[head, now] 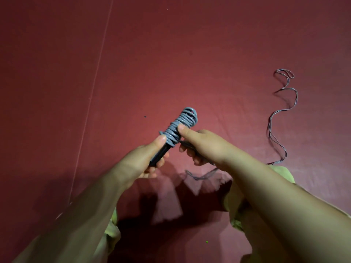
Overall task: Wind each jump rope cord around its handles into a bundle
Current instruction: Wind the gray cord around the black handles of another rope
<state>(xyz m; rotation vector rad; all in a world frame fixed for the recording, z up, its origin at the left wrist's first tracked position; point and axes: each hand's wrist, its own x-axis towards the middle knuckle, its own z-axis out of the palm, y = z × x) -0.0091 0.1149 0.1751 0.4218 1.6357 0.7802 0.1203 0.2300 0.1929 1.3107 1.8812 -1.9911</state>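
Wound bundle [180, 126] centre, loose cord [283, 111] right.

A dark red floor mat [209, 54] fills the room underfoot, with a thin pale seam line [95, 86] running diagonally down its left side. Yellow-green cloth [281, 173] bunches at the lower edge, shadows pooled between.

A dull red floor [209, 54] fills the view — dimly lit (darker toward the left), crossed by one pale seam [95, 88].
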